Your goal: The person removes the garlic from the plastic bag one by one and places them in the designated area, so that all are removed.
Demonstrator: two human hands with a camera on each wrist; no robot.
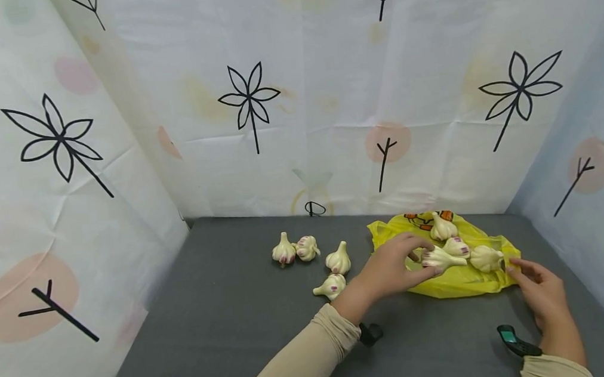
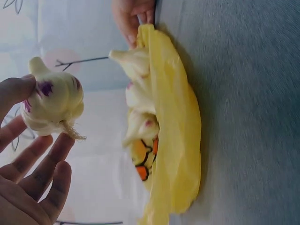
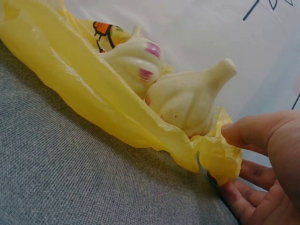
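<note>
My left hand [image 1: 395,264] holds a garlic bulb [image 2: 54,101] between thumb and fingers, raised above a yellow plastic bag [image 1: 435,287]. The bulb is cream white with purple patches, and a tuft of roots shows at its base. Three more bulbs lie on the bag: one at the back [image 1: 443,228], one in the middle [image 3: 136,61] and one near the right edge [image 3: 185,101]. At the bag's right end, my right hand [image 1: 545,290] pinches the yellow plastic between thumb and fingers. An orange and black print shows on the bag's far part.
Several garlic bulbs [image 1: 283,250] lie in two pairs on the grey table [image 1: 227,315], left of the bag. Patterned white cloth [image 1: 332,168] rises behind the table and at both sides. A black device with a small screen [image 1: 515,340] sits by the right wrist.
</note>
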